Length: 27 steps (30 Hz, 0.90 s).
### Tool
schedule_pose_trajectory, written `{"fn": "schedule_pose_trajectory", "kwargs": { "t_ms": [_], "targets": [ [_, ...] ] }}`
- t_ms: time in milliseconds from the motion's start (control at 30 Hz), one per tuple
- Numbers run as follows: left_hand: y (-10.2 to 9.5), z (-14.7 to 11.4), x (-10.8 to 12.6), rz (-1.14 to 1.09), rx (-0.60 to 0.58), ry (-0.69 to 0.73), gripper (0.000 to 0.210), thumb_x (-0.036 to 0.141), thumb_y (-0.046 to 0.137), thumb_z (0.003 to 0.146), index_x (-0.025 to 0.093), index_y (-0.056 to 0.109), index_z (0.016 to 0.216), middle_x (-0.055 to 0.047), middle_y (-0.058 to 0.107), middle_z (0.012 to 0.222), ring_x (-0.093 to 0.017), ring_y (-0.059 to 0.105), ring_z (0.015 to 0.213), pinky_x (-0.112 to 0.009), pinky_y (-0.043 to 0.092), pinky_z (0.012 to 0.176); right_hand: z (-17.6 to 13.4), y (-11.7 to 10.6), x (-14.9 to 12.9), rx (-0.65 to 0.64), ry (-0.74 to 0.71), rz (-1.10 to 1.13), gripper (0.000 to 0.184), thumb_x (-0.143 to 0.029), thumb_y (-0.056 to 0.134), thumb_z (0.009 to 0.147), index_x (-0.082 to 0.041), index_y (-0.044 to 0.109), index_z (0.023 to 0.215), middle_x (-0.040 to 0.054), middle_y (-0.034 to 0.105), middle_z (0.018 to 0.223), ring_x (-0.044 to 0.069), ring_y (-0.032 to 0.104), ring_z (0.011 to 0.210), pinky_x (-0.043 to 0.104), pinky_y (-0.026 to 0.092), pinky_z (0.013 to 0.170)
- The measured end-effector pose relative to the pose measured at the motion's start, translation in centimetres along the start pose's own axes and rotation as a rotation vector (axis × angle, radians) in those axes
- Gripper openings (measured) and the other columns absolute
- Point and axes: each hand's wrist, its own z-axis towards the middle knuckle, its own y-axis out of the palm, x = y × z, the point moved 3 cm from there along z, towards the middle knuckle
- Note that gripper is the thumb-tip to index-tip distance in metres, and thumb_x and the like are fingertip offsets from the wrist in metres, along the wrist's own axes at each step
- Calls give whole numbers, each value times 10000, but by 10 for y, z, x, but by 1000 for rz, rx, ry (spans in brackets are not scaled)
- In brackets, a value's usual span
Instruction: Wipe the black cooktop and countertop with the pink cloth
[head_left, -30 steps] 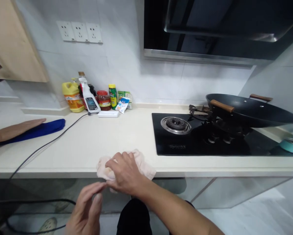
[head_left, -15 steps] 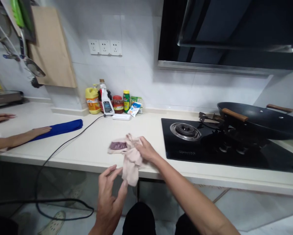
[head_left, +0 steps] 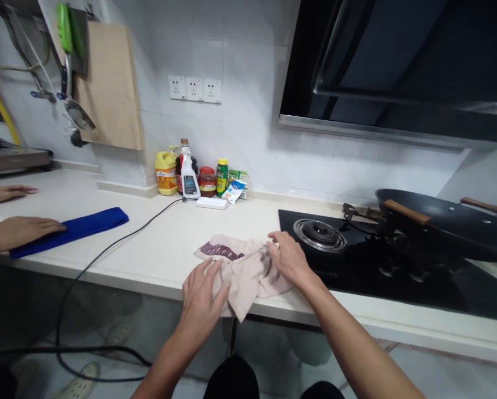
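A pale pink cloth point(head_left: 252, 280) with a purple printed patch lies loosely spread and wrinkled on the counter, one corner hanging over the front edge. At its left side is my left hand point(head_left: 202, 296), fingers apart and curved, fingertips touching or just above the fabric. My right hand point(head_left: 290, 257) is on the cloth's right part beside the stove, its fingers bent onto a fold; its grip is partly hidden.
Another person's hand point(head_left: 30, 228) rests on a folded blue cloth point(head_left: 94, 223) at left. A black cable point(head_left: 119, 238) crosses the counter edge. Bottles, including a white spray bottle point(head_left: 189, 174), line the wall. At right are a gas stove point(head_left: 318, 235) and a wok point(head_left: 451, 216).
The bunched pink cloth has come down and opened out on the counter. My left hand has moved up to its left side. The other person's hand and the blue cloth have shifted left.
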Motion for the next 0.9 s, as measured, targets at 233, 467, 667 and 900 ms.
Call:
{"fn": "schedule_pose_trajectory", "kwargs": {
  "t_ms": [233,467,667,900],
  "targets": [
    [-10,37,-29,50,89,-156,453,400,438,973,204,587,1353,-164,587,1369,-343,512,1305,-567,400,1087,-3,68,-62,-476,27,-23,1029,-879,525,775,-373,225,1620,146,17,1714,532,23,1519,784,104,1090],
    [-20,50,-56,79,102,-274,414,433,465,974,261,617,1319,-121,601,1352,-321,511,1299,-541,378,1114,23,99,-96,-514,-122,-58,743,-764,563,839,-393,485,1478,116,93,1705,538,54,1509,842,92,1040],
    [-31,68,-80,124,65,-334,419,446,444,972,245,675,1257,-128,603,1345,-339,498,1298,-583,373,1108,-19,90,-107,-351,-376,-76,487,-628,546,924,-292,634,1265,116,359,1556,446,314,1417,708,266,1077],
    [-16,66,-88,166,-42,-342,446,459,422,957,232,709,1211,-136,624,1315,-355,521,1274,-570,388,1091,-61,77,-99,-222,-530,-230,512,-441,762,834,-286,563,1279,126,357,1547,398,425,1320,600,392,1043]
  ]
}}
